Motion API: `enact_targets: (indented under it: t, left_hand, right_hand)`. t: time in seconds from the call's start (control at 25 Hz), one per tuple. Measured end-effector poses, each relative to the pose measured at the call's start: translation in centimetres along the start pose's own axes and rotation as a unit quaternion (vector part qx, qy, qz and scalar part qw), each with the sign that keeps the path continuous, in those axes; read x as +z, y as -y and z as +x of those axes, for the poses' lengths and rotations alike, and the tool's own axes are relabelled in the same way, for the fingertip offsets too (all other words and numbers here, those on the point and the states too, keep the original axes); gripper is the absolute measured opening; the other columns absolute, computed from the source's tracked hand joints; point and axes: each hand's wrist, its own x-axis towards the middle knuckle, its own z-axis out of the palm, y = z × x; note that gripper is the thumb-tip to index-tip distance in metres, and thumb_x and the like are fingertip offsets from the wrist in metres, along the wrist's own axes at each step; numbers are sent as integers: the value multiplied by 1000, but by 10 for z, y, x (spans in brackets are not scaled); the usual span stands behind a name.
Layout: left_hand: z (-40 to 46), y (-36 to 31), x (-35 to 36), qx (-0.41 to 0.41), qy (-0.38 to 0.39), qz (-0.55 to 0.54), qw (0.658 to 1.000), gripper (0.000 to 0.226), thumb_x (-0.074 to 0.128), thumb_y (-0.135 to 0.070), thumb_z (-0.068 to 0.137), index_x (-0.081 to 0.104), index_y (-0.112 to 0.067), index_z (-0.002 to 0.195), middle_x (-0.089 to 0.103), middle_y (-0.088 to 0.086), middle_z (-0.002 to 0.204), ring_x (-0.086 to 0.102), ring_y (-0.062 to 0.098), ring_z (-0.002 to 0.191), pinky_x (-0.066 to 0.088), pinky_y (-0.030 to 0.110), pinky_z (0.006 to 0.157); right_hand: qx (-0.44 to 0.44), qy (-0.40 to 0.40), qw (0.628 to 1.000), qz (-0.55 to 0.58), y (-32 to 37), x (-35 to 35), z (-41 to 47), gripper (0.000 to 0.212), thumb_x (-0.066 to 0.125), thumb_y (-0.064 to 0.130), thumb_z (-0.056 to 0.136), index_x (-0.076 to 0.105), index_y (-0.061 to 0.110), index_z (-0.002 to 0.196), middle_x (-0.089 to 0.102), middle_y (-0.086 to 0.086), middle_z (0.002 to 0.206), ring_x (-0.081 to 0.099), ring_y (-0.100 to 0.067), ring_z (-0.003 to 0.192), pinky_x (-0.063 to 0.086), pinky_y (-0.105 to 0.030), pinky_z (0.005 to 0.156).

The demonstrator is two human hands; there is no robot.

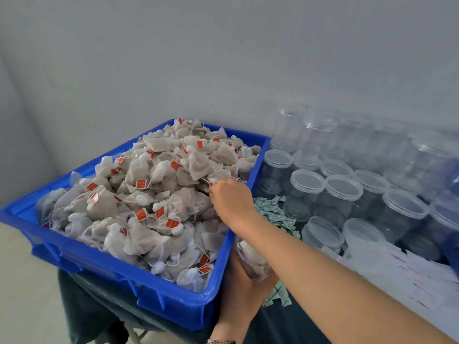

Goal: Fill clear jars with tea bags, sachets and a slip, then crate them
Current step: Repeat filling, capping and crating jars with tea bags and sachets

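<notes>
Bagging step, jar half loaded w/ tea bags
I see right hand [229,198] pinching a bag's string in the tea bags [149,194] heap in blue crate [173,304]; left hand [244,291] grips the jar [252,260] just beside the crate. Next, I reckon: lift bag clear, drop it in the jar mouth; sachets [273,212] & slips [409,271] not yet in

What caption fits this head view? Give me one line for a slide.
Right hand picks tea bags from a blue crate while the left hand holds a part-filled jar beside it.
</notes>
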Motion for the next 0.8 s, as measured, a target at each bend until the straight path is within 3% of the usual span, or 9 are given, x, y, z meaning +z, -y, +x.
enact_targets:
  t: [0.24,0.32,0.4,0.64,0.8]
  left_hand:
    - [1,2,1,10,-10,-2,1000,94,83,-48,53,36,-41,134,53,-9,129,51,11,123,43,44,103]
    - [0,1,2,13,-15,3,1000,90,82,-50,52,33,-53,127,53,-10,127,52,10,120,44,42,103]
    - [0,1,2,15,-18,6,1000,89,82,-52,50,31,-56,123,52,-12,127,50,8,121,42,40,105]
    - [0,7,3,10,-5,-15,1000,100,83,-53,50,36,-33,136,51,-10,130,50,10,123,43,42,105]
    - [2,7,4,11,-12,-14,1000,103,83,-57,49,35,-32,137,51,-11,131,50,10,124,44,43,105]
  right_hand:
    - [0,-18,1000,13,-14,-38,-16,19,44,3,92,61,11,87,63,-2,86,60,-24,76,35,-28,53]
    - [-7,-47,998,41,-17,-60,-18,25,41,9,96,66,10,101,67,-3,97,63,-23,83,48,-31,63]
    - [-7,-72,994,80,-20,-83,-21,30,39,13,97,69,9,103,69,-5,104,64,-23,92,52,-38,77]
    - [3,-235,946,223,-32,-142,-52,22,55,17,92,74,12,100,72,0,104,65,-17,96,51,-38,83]
    - [-5,-223,949,221,-47,-145,-73,29,54,20,93,71,0,81,71,-12,86,65,-26,81,51,-43,73]
